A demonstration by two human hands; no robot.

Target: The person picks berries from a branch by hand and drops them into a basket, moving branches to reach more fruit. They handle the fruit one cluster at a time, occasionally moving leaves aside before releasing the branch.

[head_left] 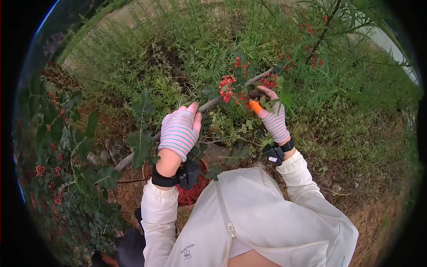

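My left hand [181, 130], in a striped fingerless glove, is closed around a grey branch [211, 103] that slants up to the right. Red berry clusters [227, 85] and green leaves hang along its upper part. At the lower berries [244, 101], my right hand [274, 116] has its fingers curled in, partly hidden by leaves. An orange cover [255, 106] sits on its thumb, which touches the berry cluster. Below my left wrist, partly hidden by my sleeve and jacket, is a container heaped with loose red berries [190, 192].
A leafy bush [58, 133] with more red berries stands on the left. Another berry-bearing stem [319, 42] rises at the upper right. Tall weeds [187, 44] grow ahead, and dry grass [373, 213] lies at the right. Something dark [130, 247] is at the lower left.
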